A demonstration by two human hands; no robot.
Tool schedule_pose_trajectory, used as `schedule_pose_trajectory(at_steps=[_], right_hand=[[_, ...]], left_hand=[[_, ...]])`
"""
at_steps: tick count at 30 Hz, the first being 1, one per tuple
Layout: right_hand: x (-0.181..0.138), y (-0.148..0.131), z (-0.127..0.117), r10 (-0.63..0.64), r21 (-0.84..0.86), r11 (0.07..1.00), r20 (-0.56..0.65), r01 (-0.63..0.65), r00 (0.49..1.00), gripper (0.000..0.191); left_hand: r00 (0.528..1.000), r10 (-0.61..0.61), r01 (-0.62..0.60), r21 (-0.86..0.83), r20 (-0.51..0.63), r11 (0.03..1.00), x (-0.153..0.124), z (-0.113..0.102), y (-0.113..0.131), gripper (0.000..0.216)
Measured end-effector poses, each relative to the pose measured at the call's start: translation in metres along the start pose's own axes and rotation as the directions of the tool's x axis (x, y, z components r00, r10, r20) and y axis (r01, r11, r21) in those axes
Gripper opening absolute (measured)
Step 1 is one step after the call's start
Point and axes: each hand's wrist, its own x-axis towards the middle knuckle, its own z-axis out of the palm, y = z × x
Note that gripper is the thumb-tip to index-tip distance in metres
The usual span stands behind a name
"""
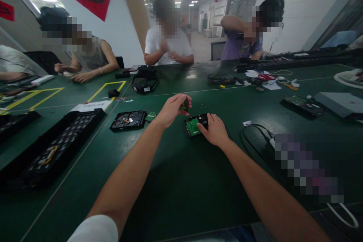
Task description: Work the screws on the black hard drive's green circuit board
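Note:
My left hand [175, 109] is raised just above the table, its fingers curled round a small dark-and-yellow object [185, 104], mostly covered by the fingers, so its kind is unclear. Below and to the right lies a hard drive [193, 127] with its green circuit board facing up. My right hand [214, 130] grips this drive at its right side, thumb over the board and fingers along the far edge. Left of my left hand, another hard drive [129, 120] rests on the table beside a loose green circuit board [151, 117].
A long black tray [61, 140] stands at the left. At the right are another hard drive [303, 106], a grey box [338, 104] and a black cable [256, 151]. A black headset-like strap [145, 80] lies farther back. Several people sit across the green table [181, 189].

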Motion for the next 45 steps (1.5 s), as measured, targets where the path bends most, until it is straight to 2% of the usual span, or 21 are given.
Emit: schedule_pose_trajectory(at_steps=[12, 19, 23, 29, 45], right_hand=[[0.0, 0.001, 0.0, 0.014, 0.017, 1.0, 0.022, -0.014, 1.0, 0.085], [-0.001, 0.0, -0.001, 0.01, 0.014, 1.0, 0.013, -0.01, 1.0, 0.084], [0.0, 0.0, -0.001, 0.013, 0.016, 1.0, 0.014, -0.013, 1.0, 0.083], [0.0, 0.001, 0.0, -0.012, 0.006, 1.0, -0.012, 0.012, 1.0, 0.083], [0.0, -0.002, -0.001, -0.016, -0.025, 1.0, -0.006, 0.016, 1.0, 0.085]], left_hand=[[0.992, 0.018, 0.001, 0.14, -0.129, 0.99, 0.002, 0.002, -0.005, 0.042], [0.998, 0.031, -0.021, 0.159, -0.063, 0.987, -0.001, -0.002, 0.002, 0.035], [0.999, 0.01, -0.005, 0.093, -0.054, 0.996, -0.002, -0.002, 0.005, 0.03], [0.998, -0.053, 0.053, -0.007, 0.031, 0.999, -0.003, -0.001, 0.006, 0.025], [1.0, 0.001, -0.003, 0.059, 0.025, 0.998, -0.001, -0.002, 0.005, 0.025]])
